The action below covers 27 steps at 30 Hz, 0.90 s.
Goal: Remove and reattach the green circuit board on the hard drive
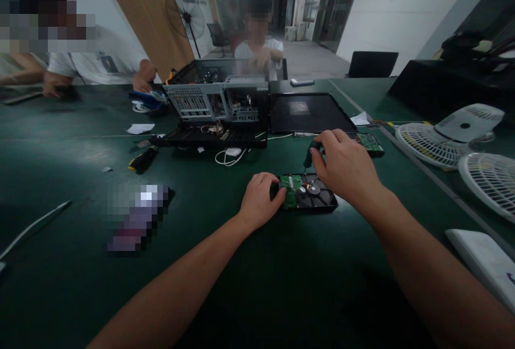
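At the left, a white cable (38, 227) lies on the dark green counter (209, 295); a co-worker in a white shirt (120, 65) has one hand by a blue bundle (147, 99); nearer stands out a flat slab (140, 217), its face blurred, with a yellow-and-black tool (143, 160) beyond it; next comes an opened computer case (189, 103), a white cord (229, 162) looping in front of it; the left hand (261, 199) grips the left end of a hard drive (311, 201), which lies on the counter between the two hands, its green circuit board facing up; the right hand (348, 164) is closed around the dark handle of a screwdriver (309, 158), shaft pointing down at the drive, though whether its tip touches a screw I cannot tell; behind that hand lie a black panel (322, 110) and a second green board (370, 143); farthest right sit two white grilles (491, 177).
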Available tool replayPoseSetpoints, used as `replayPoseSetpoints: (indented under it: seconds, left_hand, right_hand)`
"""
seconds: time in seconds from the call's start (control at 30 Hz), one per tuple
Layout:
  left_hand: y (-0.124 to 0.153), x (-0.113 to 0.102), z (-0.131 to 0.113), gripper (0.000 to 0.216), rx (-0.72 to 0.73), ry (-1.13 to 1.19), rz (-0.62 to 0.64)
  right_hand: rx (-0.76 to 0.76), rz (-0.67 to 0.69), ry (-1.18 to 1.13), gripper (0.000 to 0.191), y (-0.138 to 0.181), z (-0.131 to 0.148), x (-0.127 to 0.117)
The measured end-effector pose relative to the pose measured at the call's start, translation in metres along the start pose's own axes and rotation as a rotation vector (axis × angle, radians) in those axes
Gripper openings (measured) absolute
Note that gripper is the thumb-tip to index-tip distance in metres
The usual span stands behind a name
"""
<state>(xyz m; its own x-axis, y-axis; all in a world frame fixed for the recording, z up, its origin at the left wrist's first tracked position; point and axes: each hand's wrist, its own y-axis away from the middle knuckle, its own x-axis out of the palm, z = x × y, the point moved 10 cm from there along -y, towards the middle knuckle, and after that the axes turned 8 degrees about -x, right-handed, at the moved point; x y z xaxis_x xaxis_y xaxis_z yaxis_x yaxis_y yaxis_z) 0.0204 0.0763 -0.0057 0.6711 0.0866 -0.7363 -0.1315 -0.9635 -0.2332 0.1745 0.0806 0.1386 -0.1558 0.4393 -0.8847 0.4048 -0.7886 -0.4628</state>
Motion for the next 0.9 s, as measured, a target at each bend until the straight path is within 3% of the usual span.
replayPoseSetpoints:
  seconds: [0.47, 0.9]
  left_hand:
    - [-0.0005, 0.0004, -0.0001, 0.018, 0.002, -0.005, 0.004]
    - [-0.0004, -0.0001, 0.0003, 0.018, -0.01, -0.007, 0.013]
  right_hand:
    - [-0.027, 0.001, -0.158, 0.015, -0.0008, 0.0026, 0.001]
    - [-0.019, -0.002, -0.08, 0.021, -0.0018, -0.0019, -0.0023]
